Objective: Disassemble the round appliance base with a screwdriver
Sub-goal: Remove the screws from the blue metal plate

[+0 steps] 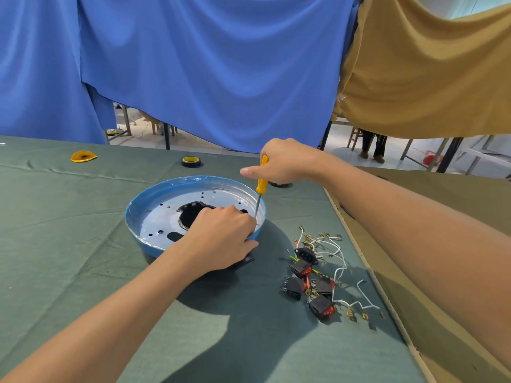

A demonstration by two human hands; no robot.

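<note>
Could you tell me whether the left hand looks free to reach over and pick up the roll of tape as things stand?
Probably not right now: the left hand is pressed on the round base, steadying it. The tape lies unobstructed beyond it.

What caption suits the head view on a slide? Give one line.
Right hand drives a yellow screwdriver into the blue round appliance base, left hand steadying its rim; removed rocker switches lie beside.
</note>
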